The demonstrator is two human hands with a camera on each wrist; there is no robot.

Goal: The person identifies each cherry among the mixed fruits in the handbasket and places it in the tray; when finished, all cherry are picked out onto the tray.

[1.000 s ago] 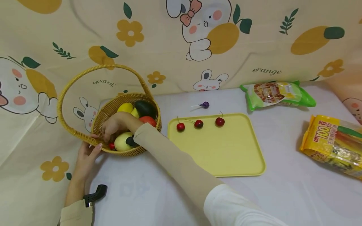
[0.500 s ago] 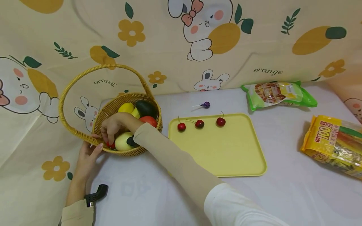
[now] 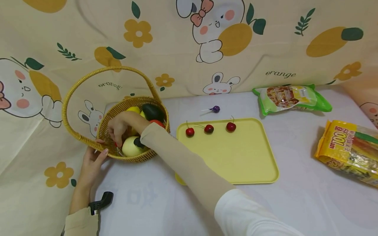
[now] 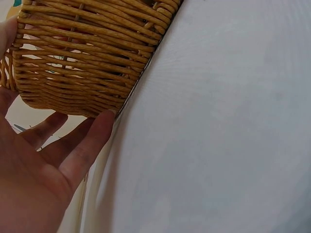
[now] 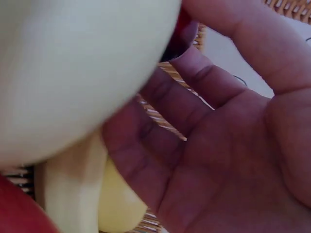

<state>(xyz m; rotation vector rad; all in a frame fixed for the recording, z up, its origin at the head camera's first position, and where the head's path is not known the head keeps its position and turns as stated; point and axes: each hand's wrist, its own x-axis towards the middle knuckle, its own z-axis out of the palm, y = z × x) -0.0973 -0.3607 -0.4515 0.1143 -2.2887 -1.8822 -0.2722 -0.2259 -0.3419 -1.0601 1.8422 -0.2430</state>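
A wicker basket (image 3: 141, 158) with a tall handle stands at the left, holding a pale round fruit (image 3: 131, 147), a dark green fruit (image 3: 153, 112), a yellow fruit (image 3: 134, 109) and a red one (image 3: 157, 123). My right hand (image 3: 119, 126) reaches inside it. Its thumb and a finger pinch a dark red cherry (image 5: 185, 34), partly hidden behind the pale fruit. My left hand (image 3: 93, 164) holds the basket's near left side, thumb at the rim. In the left wrist view, fingertips (image 4: 104, 121) touch the lower wickerwork.
A yellow tray (image 3: 230, 157) lies right of the basket, with three cherries (image 3: 208, 128) along its far edge. Behind it lies a purple lollipop (image 3: 216, 109). A green snack bag (image 3: 290, 99) and a yellow snack bag (image 3: 348, 150) lie farther right. Printed cloth hangs behind.
My right hand has risen slightly inside the basket, with the cherry between its fingers. The pale round fruit has shifted slightly right. My left hand keeps its place on the basket.
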